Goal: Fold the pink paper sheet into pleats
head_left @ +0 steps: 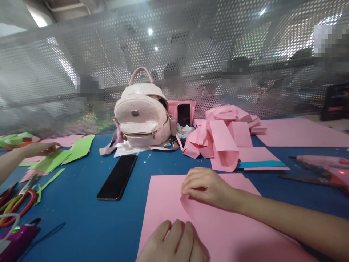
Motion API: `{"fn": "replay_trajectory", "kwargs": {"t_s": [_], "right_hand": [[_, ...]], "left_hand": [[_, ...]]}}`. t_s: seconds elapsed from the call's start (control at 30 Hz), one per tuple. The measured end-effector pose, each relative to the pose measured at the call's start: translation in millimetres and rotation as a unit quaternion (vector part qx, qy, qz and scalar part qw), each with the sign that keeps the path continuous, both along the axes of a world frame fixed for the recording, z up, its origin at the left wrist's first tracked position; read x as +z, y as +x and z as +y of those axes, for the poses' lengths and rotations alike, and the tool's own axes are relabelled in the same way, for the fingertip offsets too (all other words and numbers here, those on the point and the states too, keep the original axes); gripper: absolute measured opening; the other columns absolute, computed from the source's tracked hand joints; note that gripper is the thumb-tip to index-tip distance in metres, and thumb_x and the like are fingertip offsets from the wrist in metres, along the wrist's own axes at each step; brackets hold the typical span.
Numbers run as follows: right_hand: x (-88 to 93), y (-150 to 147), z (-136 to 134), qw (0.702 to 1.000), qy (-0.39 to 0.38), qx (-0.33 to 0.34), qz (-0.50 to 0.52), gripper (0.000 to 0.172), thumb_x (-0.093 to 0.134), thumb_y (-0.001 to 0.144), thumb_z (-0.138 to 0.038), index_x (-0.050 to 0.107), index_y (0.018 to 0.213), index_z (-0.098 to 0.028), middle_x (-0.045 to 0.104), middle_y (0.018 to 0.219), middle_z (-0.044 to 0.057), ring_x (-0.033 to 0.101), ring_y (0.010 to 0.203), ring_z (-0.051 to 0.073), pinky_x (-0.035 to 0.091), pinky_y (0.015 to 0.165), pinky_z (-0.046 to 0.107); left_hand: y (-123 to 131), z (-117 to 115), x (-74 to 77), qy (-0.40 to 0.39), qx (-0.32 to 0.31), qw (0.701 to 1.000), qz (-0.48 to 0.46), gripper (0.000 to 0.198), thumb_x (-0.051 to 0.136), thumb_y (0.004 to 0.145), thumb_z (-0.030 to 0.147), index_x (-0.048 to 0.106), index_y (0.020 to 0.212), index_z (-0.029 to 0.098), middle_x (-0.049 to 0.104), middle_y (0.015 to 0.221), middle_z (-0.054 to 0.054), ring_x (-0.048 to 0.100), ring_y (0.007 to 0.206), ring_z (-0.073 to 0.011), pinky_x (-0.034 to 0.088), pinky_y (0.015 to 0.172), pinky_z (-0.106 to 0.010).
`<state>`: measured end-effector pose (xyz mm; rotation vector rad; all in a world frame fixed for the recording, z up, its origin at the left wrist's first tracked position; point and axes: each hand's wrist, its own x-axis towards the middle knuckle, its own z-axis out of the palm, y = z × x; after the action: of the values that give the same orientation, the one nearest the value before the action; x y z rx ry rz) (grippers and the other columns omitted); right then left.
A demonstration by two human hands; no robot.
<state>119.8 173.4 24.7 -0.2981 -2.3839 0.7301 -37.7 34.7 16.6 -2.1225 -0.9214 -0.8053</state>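
Observation:
A large pink sheet of paper (160, 198) lies on the blue table in front of me. My right hand (205, 186) rests over its middle, thumb and fingers pinched on an edge of the paper that lifts slightly. Nearer to me, my left hand (174, 243) presses down on the sheet with its fingers stretched and a little apart; its lower part is cut off by the frame. Just beyond the sheet sits a pile of folded pink paper pieces (225, 140), and a blue strip (261, 164) lies across a pink piece there.
A black phone (117, 178) lies left of the sheet, before a pale pink backpack (144, 112). Scissors (23, 203) and a purple device (20, 236) are at far left, where another person's hand (45, 148) touches green paper (79, 149). A pink glue gun (321, 160) lies right.

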Motion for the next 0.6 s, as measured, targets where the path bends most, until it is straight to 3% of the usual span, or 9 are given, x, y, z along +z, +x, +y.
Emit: {"fn": "replay_trajectory", "kwargs": {"t_s": [0.6], "right_hand": [[1.6, 0.4, -1.9, 1.000, 0.010, 0.000, -0.001, 0.026, 0.056, 0.100, -0.028, 0.076, 0.086, -0.020, 0.079, 0.086, 0.003, 0.068, 0.079, 0.017, 0.047, 0.076, 0.032]], "left_hand": [[-3.7, -3.6, -7.6, 0.002, 0.005, 0.999, 0.042, 0.012, 0.051, 0.076, 0.007, 0.059, 0.078, 0.017, 0.077, 0.082, -0.005, 0.069, 0.063, -0.0181, 0.043, 0.055, -0.029]]}}
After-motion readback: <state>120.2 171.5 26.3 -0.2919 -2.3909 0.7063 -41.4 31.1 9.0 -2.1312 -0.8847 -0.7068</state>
